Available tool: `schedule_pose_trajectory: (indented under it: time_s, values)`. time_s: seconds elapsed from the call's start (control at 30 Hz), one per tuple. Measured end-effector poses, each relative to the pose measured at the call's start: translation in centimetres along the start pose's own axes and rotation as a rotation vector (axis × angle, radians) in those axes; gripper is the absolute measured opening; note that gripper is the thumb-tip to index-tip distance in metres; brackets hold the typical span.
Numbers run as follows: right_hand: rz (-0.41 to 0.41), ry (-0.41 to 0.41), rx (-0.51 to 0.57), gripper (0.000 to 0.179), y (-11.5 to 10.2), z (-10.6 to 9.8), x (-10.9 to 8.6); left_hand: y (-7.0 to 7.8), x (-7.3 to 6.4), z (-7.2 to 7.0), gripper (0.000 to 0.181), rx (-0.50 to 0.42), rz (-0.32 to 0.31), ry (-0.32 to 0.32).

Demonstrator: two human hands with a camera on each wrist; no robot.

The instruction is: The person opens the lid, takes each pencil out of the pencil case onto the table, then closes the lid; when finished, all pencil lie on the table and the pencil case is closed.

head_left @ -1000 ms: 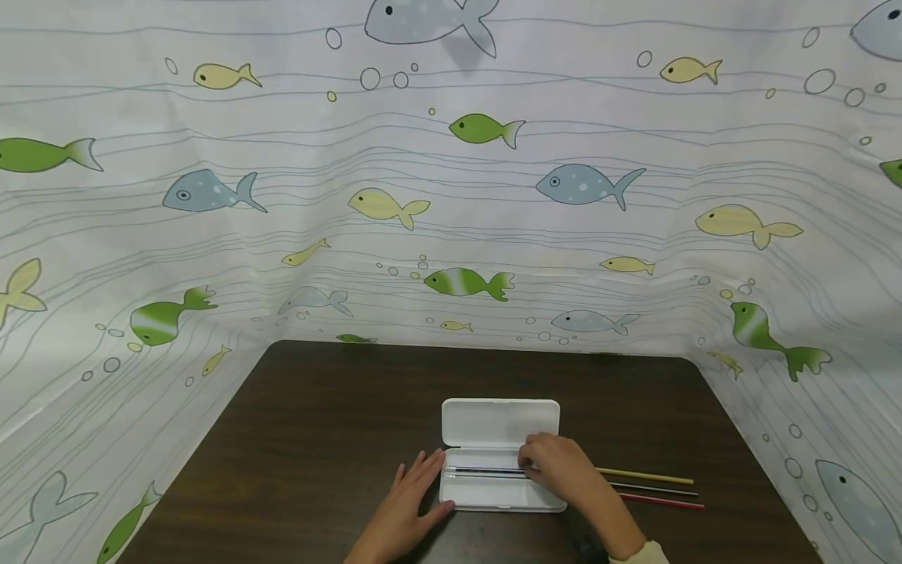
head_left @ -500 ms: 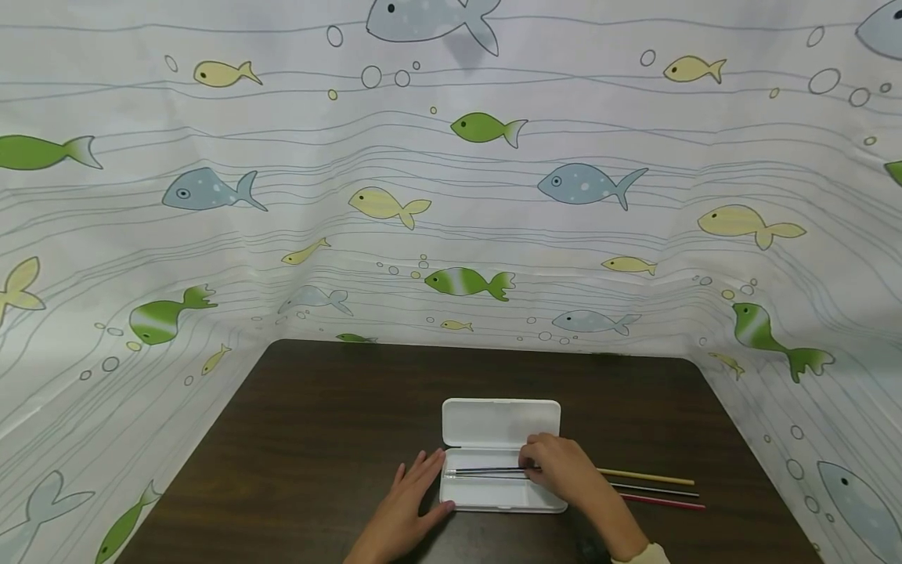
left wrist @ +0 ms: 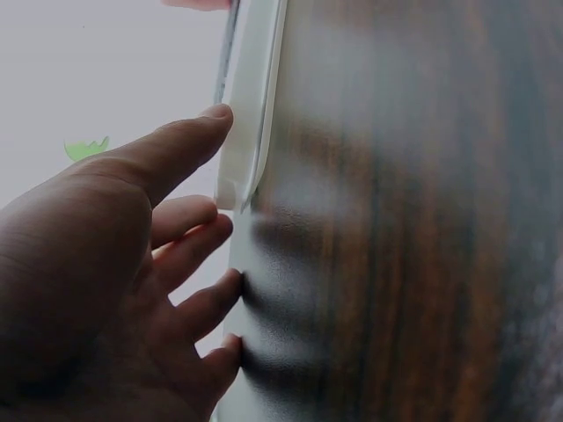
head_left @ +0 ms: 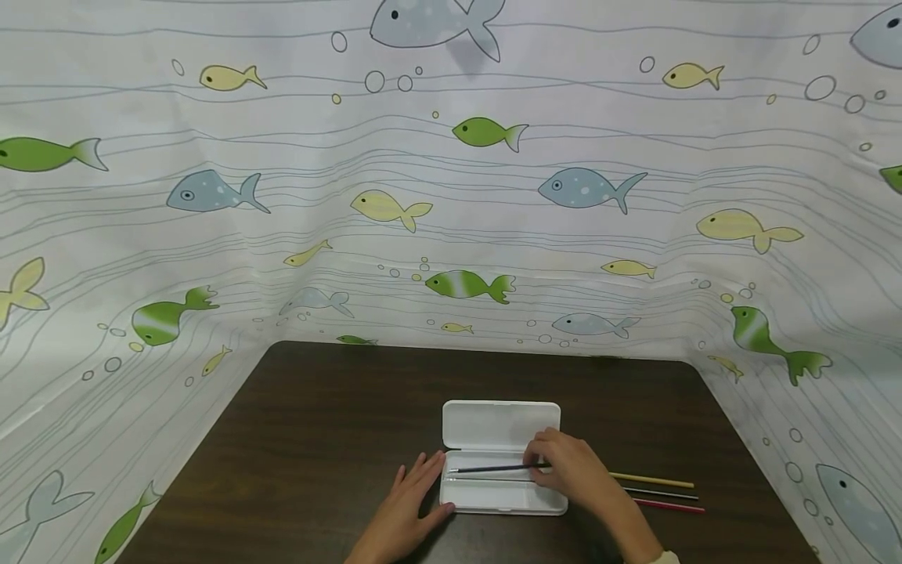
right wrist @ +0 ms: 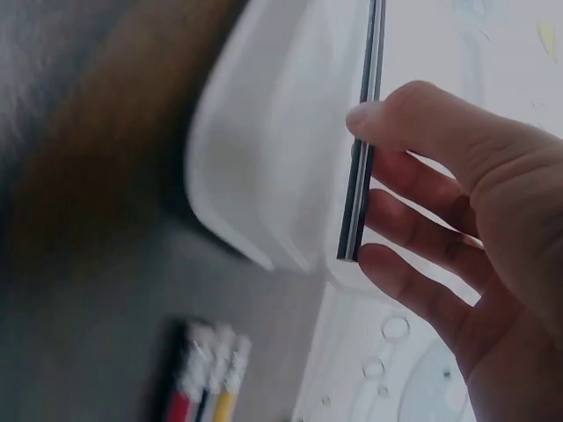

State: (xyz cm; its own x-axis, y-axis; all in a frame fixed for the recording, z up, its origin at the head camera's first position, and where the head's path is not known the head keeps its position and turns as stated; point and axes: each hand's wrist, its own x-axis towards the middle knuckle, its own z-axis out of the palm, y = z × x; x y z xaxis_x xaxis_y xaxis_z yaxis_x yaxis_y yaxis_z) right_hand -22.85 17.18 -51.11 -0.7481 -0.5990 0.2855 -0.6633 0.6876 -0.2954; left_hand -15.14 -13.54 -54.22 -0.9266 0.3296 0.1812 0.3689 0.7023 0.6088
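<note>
An open white pencil case (head_left: 503,497) lies on the dark table, its lid (head_left: 486,423) folded back away from me. My right hand (head_left: 571,470) pinches a dark pencil (head_left: 493,468) between thumb and fingers over the right part of the case. In the right wrist view this pencil (right wrist: 359,189) shows a silver stripe and a flat cut end. Its pale other end is at the case's left side. My left hand (head_left: 405,505) touches the left end of the case with fairly straight, spread fingers; its thumb (left wrist: 189,149) rests against the near side wall.
To the right of the case lie a yellow pencil (head_left: 655,479), a dark pencil (head_left: 665,494) and a red pencil (head_left: 669,506), roughly side by side. A white cloth (head_left: 395,313) printed with fish surrounds the back and sides of the table (head_left: 338,415).
My right hand has shifted slightly right and raised the dark pencil, which now slants up toward the hand. The left hand and the case have stayed put.
</note>
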Motion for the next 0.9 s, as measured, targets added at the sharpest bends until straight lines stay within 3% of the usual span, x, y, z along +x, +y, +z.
schedule_pose_trajectory:
  time_s: [0.2,0.53,0.7,0.9]
  values:
    - [0.086,0.048,0.065,0.020,0.6,-2.3,-1.2,-0.1,-0.3,0.2,0.071,-0.001,0.024,0.019]
    - [0.086,0.076,0.020,0.019,1.7,-4.2,-2.9,-0.3,-0.4,0.4,0.070,0.001,0.030,0.035]
    - [0.093,0.090,-0.010,0.024,3.6,-5.2,-5.2,-0.2,-0.3,0.4,0.070,-0.005,0.022,0.024]
    - [0.204,0.020,-0.023,0.027,6.9,-7.2,-8.9,-0.2,0.0,0.2,0.070,-0.009,0.019,0.015]
